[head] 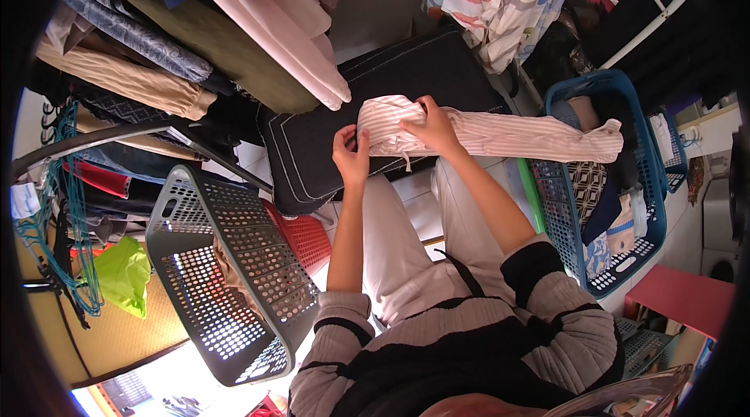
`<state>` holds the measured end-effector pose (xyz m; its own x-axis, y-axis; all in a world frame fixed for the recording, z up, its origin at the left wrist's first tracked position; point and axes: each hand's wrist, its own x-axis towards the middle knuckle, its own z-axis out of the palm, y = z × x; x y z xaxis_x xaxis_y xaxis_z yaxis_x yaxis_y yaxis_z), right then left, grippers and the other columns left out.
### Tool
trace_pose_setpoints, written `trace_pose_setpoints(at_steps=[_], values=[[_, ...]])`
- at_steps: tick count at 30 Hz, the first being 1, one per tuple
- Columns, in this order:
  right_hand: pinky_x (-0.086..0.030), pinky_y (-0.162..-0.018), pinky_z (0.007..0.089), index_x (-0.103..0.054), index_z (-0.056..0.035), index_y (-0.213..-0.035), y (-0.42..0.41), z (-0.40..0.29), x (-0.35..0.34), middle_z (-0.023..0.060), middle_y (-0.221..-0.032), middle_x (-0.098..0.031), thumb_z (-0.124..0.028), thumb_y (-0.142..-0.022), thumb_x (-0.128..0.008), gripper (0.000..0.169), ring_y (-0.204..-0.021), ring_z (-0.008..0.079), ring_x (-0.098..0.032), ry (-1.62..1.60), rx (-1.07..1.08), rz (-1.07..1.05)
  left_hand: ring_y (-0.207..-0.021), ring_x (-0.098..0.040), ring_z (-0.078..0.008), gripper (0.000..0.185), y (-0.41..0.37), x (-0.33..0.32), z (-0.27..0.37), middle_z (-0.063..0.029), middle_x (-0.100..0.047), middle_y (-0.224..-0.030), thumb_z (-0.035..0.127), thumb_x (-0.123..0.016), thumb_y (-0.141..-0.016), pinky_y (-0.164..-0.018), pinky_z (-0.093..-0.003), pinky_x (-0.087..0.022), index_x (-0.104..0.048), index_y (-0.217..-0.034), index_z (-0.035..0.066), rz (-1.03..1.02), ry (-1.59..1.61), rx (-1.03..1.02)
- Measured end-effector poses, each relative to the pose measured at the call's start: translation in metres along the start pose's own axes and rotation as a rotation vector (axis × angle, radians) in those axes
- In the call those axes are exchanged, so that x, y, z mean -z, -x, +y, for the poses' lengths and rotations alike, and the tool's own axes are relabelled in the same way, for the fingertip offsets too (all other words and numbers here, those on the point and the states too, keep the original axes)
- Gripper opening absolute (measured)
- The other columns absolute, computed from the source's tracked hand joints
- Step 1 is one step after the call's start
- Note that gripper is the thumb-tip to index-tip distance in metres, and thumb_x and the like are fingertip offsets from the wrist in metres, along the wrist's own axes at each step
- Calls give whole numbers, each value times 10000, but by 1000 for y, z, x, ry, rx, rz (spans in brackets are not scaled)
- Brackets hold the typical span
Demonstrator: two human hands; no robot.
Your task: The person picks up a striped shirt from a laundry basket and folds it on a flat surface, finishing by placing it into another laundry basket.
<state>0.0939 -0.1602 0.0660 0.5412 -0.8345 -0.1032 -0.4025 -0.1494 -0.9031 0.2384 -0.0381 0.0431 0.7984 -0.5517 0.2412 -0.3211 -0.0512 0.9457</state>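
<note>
A pink-and-white striped cloth garment (515, 134) lies lengthwise over the dark padded surface (316, 147) in front of me, its far end reaching right over the blue laundry basket. The left end of the garment is bunched or folded. My left hand (351, 150) pinches its left edge between thumb and fingers. My right hand (433, 128) rests on top, its fingers gripping the folded part. A thin tie hangs from the near edge between the hands.
The blue plastic basket (656, 206) at right holds several folded clothes. A grey perforated basket (205, 229) stands tilted at left, beside a red one (302, 238). Clothes hang across the top and left, near a metal rack bar (99, 138) and blue wire hangers (76, 229).
</note>
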Motion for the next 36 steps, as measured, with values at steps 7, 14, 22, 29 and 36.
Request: trace_pose_setpoints(at_steps=[7, 14, 22, 29, 36], values=[[-399, -805, 430, -431, -56, -1135, 17, 2, 1, 157, -1144, -431, -294, -608, -747, 659, -1007, 319, -471, 653, 390, 335, -863, -607, -205, 739, -16, -16, -23, -188, -610, -990, 386, -771, -629, -745, -288, -483, -500, -1102, -113, -356, -265, 321], [-204, -1021, 536, -346, -68, -1318, 18, 38, 30, 163, -1389, -289, -407, -779, -586, 680, -1268, 350, -286, 648, 358, 104, -816, -598, -181, 645, -8, -16, -23, -148, -620, -948, 268, -807, -592, -724, -274, -477, -529, -1054, -86, -270, 23, 489], [-210, -1033, 490, -420, 1, -1225, 32, 79, 20, 163, -1283, -426, -265, -854, -506, 465, -1234, 285, -353, 656, 533, 166, -796, -596, -212, 589, 10, -40, 16, -147, -608, -941, 209, -797, -595, -713, -304, -476, -525, -1047, -53, -52, -110, 146], [-413, -836, 353, -439, 15, -1144, 51, 28, 31, 158, -1057, -528, -241, -799, -592, 456, -986, 285, -528, -206, 313, 206, -930, -525, -352, 584, 38, -64, 89, -194, -501, -1016, 112, -739, -602, -812, -395, -430, -485, -1104, -44, -43, -347, -208], [-474, -721, 324, -408, 120, -1082, 47, 24, 96, 224, -995, -545, -488, -618, -750, 838, -893, 246, -581, -378, -80, 166, -925, -544, -229, 457, 68, -94, 118, -142, -527, -1051, 51, -672, -695, -735, -306, -468, -506, -1115, -16, -631, 22, -359]])
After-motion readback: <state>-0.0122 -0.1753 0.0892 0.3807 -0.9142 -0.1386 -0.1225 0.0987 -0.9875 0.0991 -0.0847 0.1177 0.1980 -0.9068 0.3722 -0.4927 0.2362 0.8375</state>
